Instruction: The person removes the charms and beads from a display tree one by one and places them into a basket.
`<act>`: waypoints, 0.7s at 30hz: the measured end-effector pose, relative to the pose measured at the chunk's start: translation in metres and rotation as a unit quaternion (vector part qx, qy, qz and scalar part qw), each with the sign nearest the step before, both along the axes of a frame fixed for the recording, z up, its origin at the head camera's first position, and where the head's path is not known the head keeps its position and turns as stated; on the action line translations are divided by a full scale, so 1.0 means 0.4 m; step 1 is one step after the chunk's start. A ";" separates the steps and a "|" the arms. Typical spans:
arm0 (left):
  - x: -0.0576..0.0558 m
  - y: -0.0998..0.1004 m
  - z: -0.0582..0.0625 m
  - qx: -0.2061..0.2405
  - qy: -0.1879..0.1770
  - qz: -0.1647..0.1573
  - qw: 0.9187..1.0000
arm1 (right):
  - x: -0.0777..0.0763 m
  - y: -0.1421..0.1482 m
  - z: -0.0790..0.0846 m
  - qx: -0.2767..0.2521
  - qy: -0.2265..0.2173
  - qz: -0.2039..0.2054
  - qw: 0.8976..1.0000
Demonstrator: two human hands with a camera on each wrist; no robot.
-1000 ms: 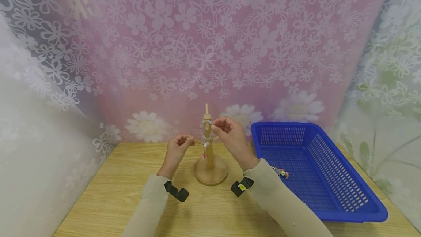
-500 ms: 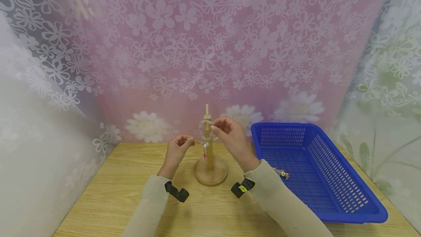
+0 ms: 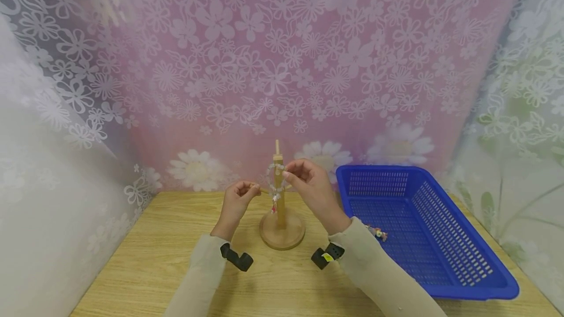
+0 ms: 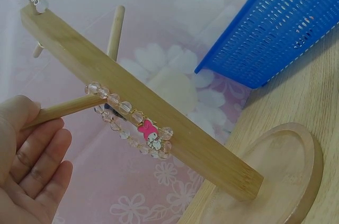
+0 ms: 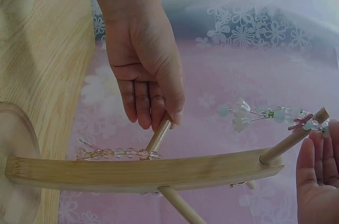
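Note:
A wooden jewelry stand [image 3: 282, 204] with pegs stands upright on its round base. My left hand [image 3: 235, 204] pinches the end of its left peg [image 4: 66, 110]. From that peg hangs a clear pink bead bracelet [image 4: 124, 107] with a pink-hooded character charm. My right hand [image 3: 314, 190] pinches a pale green and clear bead bracelet [image 5: 283, 114] by its edge; white flower charms dangle from it. In the right wrist view this bracelet overlaps the tip of the upper peg [image 5: 294, 144], with the right fingertips close beside it.
On the right of the wooden table [image 3: 176, 238] sits a blue plastic basket [image 3: 489, 263]. Inside it, near the left side, lies a small colourful charm piece [image 3: 380, 233], partly behind the right sleeve. A flowered pink curtain [image 3: 273, 72] hangs behind the stand.
My right hand has lowered slightly with the bracelet, toward the stand's upper part. The left hand keeps its pinch on the left peg.

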State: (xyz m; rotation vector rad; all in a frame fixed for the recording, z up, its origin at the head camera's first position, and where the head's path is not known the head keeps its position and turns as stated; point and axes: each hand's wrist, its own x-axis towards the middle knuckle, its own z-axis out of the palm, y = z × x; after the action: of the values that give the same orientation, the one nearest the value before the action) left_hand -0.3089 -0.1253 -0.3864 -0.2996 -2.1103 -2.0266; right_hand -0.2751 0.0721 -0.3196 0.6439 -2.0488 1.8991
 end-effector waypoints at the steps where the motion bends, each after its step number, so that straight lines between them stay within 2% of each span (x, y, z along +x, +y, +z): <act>1: 0.000 0.000 -0.001 0.002 0.001 -0.001 1.000 | 0.001 0.001 0.000 0.002 -0.001 0.000 1.000; 9: -0.001 -0.001 -0.002 0.003 -0.003 -0.002 1.000 | 0.009 0.004 -0.001 0.012 -0.009 0.003 1.000; 21: 0.000 0.001 -0.006 0.004 -0.001 0.007 1.000 | 0.030 0.005 0.008 0.004 0.006 0.027 1.000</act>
State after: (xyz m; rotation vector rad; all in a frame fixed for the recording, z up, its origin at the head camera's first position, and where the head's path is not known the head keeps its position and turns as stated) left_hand -0.3087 -0.1249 -0.3886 -0.2822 -2.0986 -2.0275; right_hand -0.2631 0.0743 -0.3165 0.7170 -2.0538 1.9122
